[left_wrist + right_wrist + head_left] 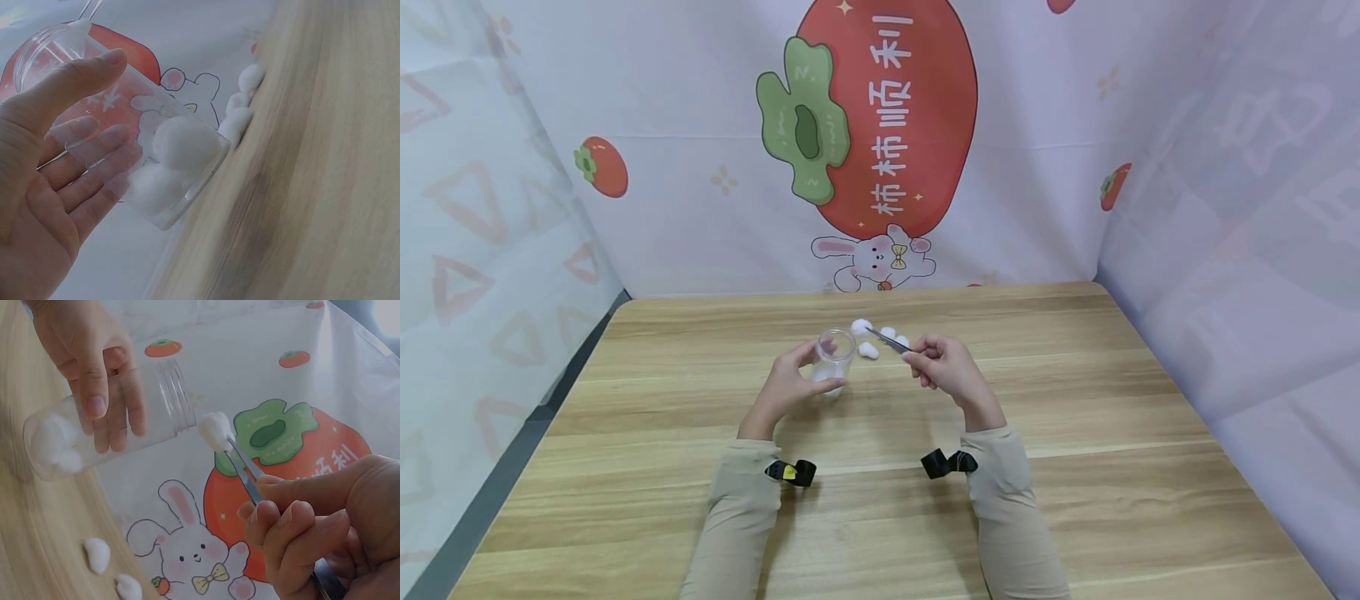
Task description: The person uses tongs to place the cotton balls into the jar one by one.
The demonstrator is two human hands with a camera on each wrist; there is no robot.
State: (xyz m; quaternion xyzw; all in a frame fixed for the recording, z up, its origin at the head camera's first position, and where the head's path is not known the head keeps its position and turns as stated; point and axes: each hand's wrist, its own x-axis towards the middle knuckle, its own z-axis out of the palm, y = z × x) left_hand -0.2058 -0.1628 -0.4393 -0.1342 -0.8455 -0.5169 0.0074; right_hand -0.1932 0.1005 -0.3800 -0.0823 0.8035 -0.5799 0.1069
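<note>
My left hand (pixel 784 381) grips a clear jar (pixel 834 367), thumb on one side and fingers round the other. The jar's mouth is uncovered, and several cotton balls (pixel 187 144) lie at its bottom. My right hand (pixel 951 367) pinches a pair of metal tweezers (pixel 247 480). Between the tweezer tips is a white cotton ball (pixel 215 430), held just outside the jar's threaded rim in the right wrist view. Several loose cotton balls (pixel 868 351) lie on the table, right of the jar and under the tweezers in the head view.
The wood-grain table (pixel 880 517) ends at a printed cloth backdrop (pixel 685 217) behind the jar. Cloth walls also hang on the left and right sides. A small black camera (pixel 803 473) is strapped to the left wrist, another (pixel 936 463) to the right.
</note>
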